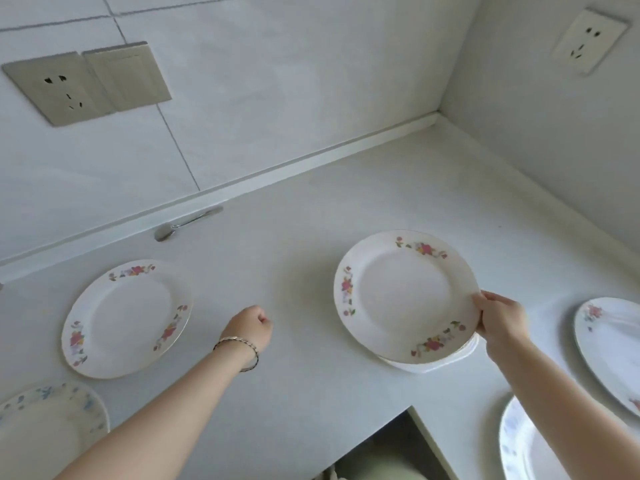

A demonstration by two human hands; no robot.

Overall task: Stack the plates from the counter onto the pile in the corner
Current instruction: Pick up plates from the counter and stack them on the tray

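White plate (405, 296) gripped at rim in right hand (500, 322), over pile (433, 365); left hand (251, 325) fisted, empty, above counter (294, 271) beside second plate (126, 318); spoon (183, 224) by wall (277, 81).

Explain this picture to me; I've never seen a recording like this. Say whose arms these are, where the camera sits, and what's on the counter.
There is no machine here. The two bare arms are a person's, and the single picture comes from a camera worn on their head, looking forward and down.

The right hand pinches the rim of the held plate, a flowered one lying over the pile of white plates. Whether it has fully settled is unclear. The left hand, with a bracelet at the wrist, is curled into a fist and holds nothing.

On the white counter lie the left flowered plate, a blue-patterned plate at the bottom left, the right flowered plate, a bottom-right plate, and a spoon by the wall.
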